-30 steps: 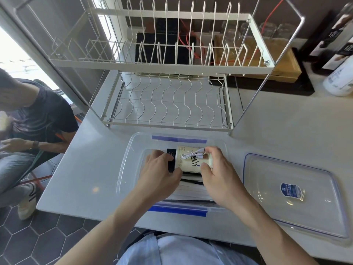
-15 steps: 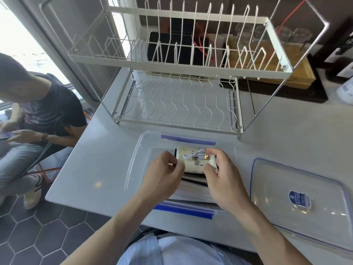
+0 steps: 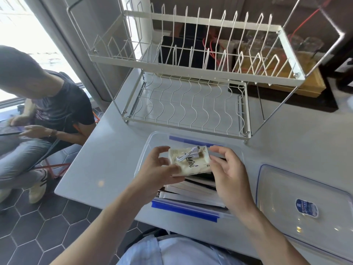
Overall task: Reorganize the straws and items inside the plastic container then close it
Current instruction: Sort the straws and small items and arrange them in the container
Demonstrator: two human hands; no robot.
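An open clear plastic container (image 3: pixel 143 152) with blue latches sits on the white counter in front of me. Flat white and black wrapped straws (image 3: pixel 193 191) are stacked inside it. Just above them I hold a cream packet printed "MiNi" (image 3: pixel 193 166) with a small coiled white cable (image 3: pixel 188 153) resting on top. My left hand (image 3: pixel 158 172) grips the packet's left and lower edge. My right hand (image 3: pixel 230 178) pinches its right edge between thumb and forefinger. The container's clear lid (image 3: pixel 298 190), with a blue label, lies flat to the right.
A white two-tier wire dish rack (image 3: pixel 191 104) stands right behind the container. A wooden tray (image 3: pixel 305 81) and dark items sit at the back right. A seated person (image 3: pixel 47 111) with a phone is off the counter's left edge.
Both hands have lifted the cream packet with the cable up from the container's inside. The straws underneath show more. My head has turned slightly left.
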